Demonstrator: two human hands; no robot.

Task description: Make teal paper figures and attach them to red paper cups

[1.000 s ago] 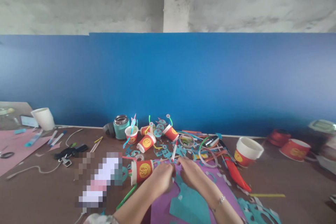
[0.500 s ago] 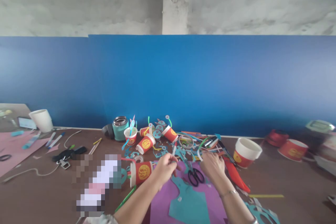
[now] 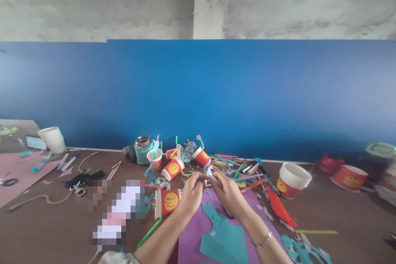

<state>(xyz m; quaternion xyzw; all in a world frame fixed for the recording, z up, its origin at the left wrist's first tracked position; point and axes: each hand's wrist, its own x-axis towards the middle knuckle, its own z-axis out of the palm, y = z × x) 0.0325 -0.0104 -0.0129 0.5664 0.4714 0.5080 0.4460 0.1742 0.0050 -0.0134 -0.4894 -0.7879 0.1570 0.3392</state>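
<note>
Near the centre, my left hand [image 3: 194, 192] has its fingers closed, and the fingertips meet those of my right hand. My right hand [image 3: 223, 187] pinches a small white strip [image 3: 210, 170] that curls up at its fingertips. What my left fingers grip, if anything, is too small to tell. Below both hands lie a purple sheet [image 3: 190, 237] and a cut teal paper [image 3: 225, 239] on top of it. Black-handled scissors [image 3: 228, 213] are mostly hidden under my right hand and wrist. A red paper cup [image 3: 168, 203] lies on its side left of my left hand.
Small decorated cups [image 3: 173, 168] and a teal jar [image 3: 143, 150] stand behind to the left. Straws and pens [image 3: 247, 169] are heaped behind my hands. On the right are a white-and-red cup [image 3: 292, 179], a red object [image 3: 280, 206] and a yellow straw [image 3: 317, 232].
My right hand has moved left to meet my left hand, bringing the white strip along and now covering most of the scissors. The view has shifted slightly.
</note>
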